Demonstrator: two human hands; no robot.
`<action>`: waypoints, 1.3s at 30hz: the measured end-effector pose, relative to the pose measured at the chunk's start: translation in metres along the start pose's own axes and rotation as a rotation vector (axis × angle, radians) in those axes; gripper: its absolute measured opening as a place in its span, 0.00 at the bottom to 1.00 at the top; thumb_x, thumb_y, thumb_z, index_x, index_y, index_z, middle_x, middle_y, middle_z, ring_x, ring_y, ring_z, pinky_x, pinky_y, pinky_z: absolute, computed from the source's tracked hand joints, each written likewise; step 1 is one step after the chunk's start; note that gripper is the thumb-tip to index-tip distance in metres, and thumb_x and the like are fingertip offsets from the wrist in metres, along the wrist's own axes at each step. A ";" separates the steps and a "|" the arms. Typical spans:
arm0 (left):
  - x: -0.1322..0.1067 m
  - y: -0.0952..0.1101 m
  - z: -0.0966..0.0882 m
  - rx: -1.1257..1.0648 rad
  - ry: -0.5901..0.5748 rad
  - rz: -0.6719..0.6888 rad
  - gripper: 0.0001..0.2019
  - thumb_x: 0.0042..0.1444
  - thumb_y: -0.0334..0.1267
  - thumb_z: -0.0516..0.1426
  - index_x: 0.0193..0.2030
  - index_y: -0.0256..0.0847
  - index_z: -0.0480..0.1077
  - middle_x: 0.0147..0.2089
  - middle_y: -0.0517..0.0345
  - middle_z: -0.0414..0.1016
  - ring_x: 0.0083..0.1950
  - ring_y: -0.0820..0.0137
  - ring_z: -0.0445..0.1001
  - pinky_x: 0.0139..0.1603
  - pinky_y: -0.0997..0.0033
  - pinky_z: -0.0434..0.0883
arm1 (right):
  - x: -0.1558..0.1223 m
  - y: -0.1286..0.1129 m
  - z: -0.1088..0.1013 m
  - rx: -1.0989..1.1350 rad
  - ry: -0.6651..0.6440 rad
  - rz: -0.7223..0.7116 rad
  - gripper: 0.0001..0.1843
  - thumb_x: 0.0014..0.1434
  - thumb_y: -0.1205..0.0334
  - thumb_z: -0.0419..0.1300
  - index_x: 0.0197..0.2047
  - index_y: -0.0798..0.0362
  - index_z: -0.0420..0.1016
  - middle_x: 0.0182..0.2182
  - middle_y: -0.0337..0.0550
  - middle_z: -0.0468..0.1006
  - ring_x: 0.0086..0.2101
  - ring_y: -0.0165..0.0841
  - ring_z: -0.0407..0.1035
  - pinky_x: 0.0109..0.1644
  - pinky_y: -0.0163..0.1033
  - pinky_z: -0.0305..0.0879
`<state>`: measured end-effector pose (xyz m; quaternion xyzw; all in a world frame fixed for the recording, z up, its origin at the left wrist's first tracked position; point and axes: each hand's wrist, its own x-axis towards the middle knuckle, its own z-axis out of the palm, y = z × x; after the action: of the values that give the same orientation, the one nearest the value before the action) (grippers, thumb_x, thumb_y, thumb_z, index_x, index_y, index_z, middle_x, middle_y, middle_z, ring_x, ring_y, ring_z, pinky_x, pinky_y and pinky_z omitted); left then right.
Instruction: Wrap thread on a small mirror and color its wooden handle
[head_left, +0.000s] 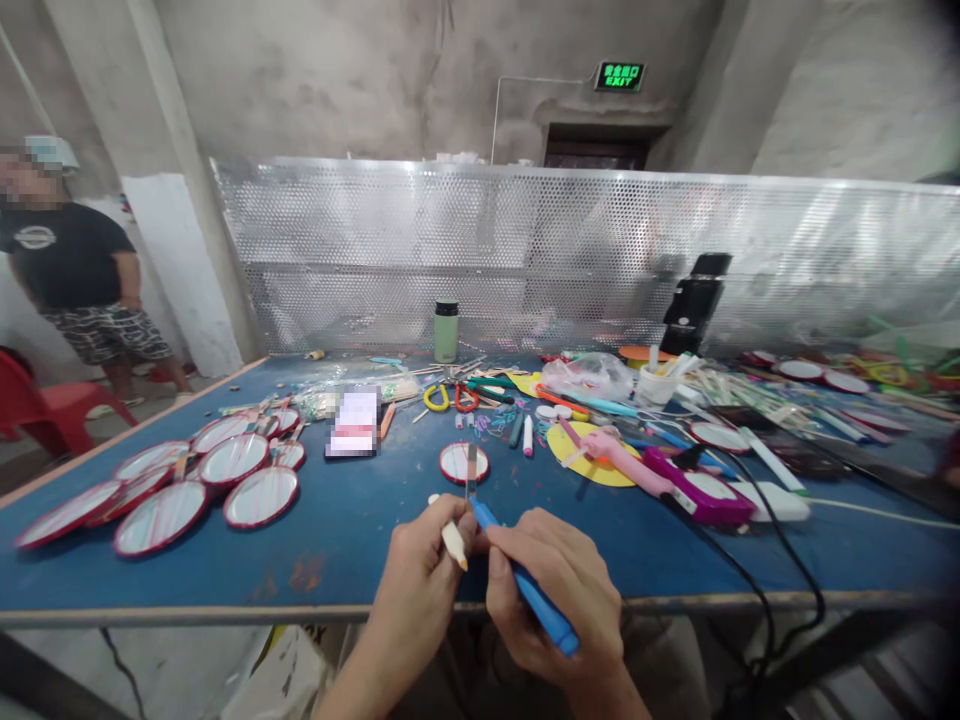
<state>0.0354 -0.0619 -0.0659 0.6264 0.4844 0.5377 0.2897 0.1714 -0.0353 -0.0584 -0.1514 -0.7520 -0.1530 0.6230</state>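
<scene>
My left hand [424, 560] is closed around a short cream pen-shaped piece [454, 545] with a yellowish tip pointing towards me. In my right hand [562, 590] is a blue pen-shaped tool [536, 595], slanting up to the left until its front end meets the left fingertips. What it touches there is hidden by the fingers. Just beyond the hands lies a small round red-rimmed disc [453, 462] with a shiny face. A narrow flat strip [471, 468] runs from it towards my fingertips; I cannot tell what it is fixed to.
Several red-rimmed discs [161, 515] overlap on the left, near a phone [354, 420]. Behind stand a green bottle [446, 332] and a perforated metal screen [450, 230]. A pink glue gun [619, 455], purple device [697, 490] and black cables [739, 575] lie right. A person [71, 260] stands far left.
</scene>
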 end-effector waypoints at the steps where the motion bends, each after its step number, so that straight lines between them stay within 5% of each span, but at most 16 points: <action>1: 0.000 0.000 0.000 0.004 0.002 0.000 0.17 0.66 0.45 0.49 0.27 0.41 0.59 0.25 0.66 0.59 0.29 0.74 0.56 0.29 0.77 0.56 | 0.000 0.000 0.000 -0.005 -0.002 0.002 0.08 0.57 0.75 0.58 0.40 0.58 0.74 0.26 0.44 0.78 0.28 0.34 0.75 0.33 0.41 0.73; 39: 0.000 0.003 -0.001 0.027 0.002 -0.017 0.16 0.65 0.43 0.49 0.26 0.40 0.60 0.25 0.66 0.59 0.29 0.74 0.58 0.29 0.78 0.57 | 0.000 -0.001 0.000 -0.007 0.008 0.020 0.08 0.56 0.75 0.58 0.40 0.57 0.74 0.26 0.43 0.78 0.27 0.34 0.75 0.33 0.40 0.73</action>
<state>0.0355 -0.0629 -0.0624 0.6253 0.4973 0.5294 0.2854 0.1708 -0.0361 -0.0581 -0.1606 -0.7473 -0.1499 0.6271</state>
